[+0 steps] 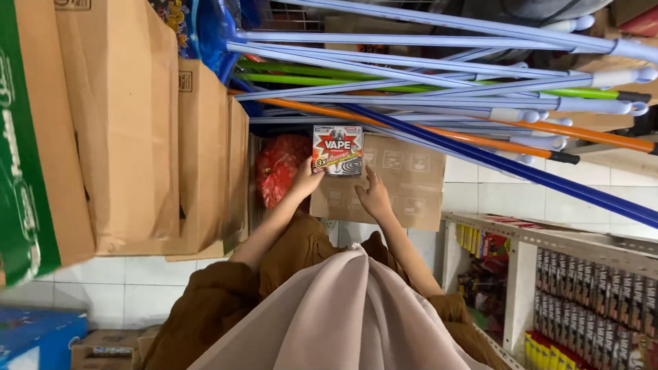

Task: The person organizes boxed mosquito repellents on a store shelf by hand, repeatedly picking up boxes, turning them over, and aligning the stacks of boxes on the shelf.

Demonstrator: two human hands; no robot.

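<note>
My left hand grips the lower left corner of a small flat box printed in red, white and black with a dark coil picture. It holds the box up in front of a brown cardboard carton. My right hand is just below and right of the box, fingers spread, resting against the carton's face. Brown sleeves and a pale beige cloth cover my arms and chest at the bottom of the view.
Several long broom or mop handles in pale blue, green, orange and dark blue slant overhead. Stacked brown cartons stand at left, a red mesh bag beside them. A white shelf with packaged goods is at right. The floor is white tile.
</note>
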